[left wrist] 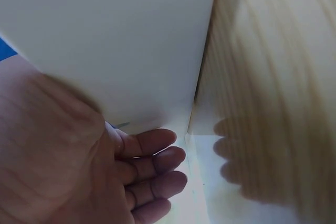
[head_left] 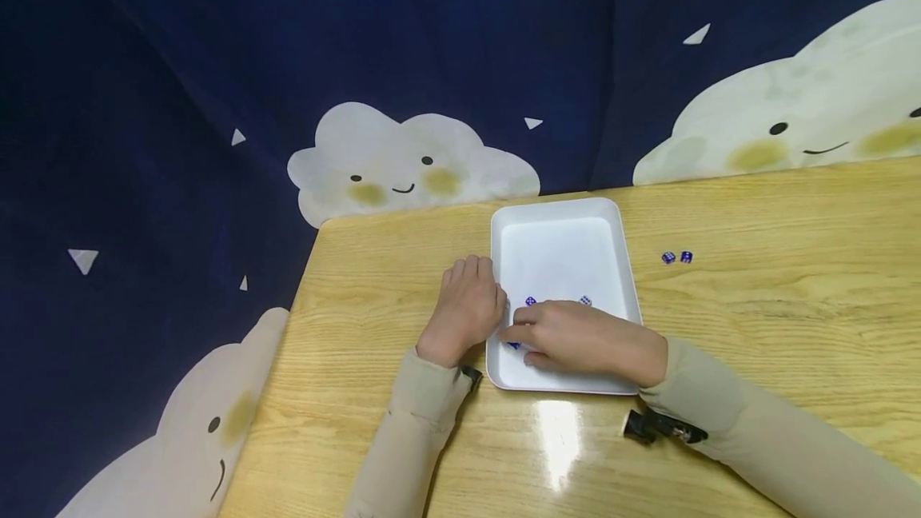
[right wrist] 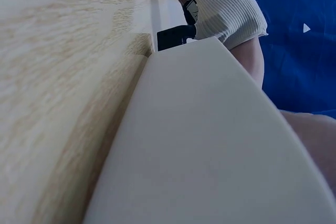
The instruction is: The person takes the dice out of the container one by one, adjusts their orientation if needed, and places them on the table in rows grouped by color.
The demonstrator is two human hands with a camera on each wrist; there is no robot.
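Head view: blue die (head_left: 514, 344), one, near left corner area of the white tray (head_left: 554, 254), just below your right hand's (head_left: 576, 334) index finger, thumb set apart to its near right. Form: equal-sided cube, partly covered; its facing cannot be told. Your right hand: fingers parted; contact with the die unclear. White tray: long axis near to far. Second die (head_left: 530, 301) and third die (head_left: 586, 300): inside, farther off, left and right. Your left hand (head_left: 465, 306): at the left wall, fingers loosely bent outside; grip on the rim cannot be told. Dice pair (head_left: 668, 257): wooden table (head_left: 791, 302), right of the tray.
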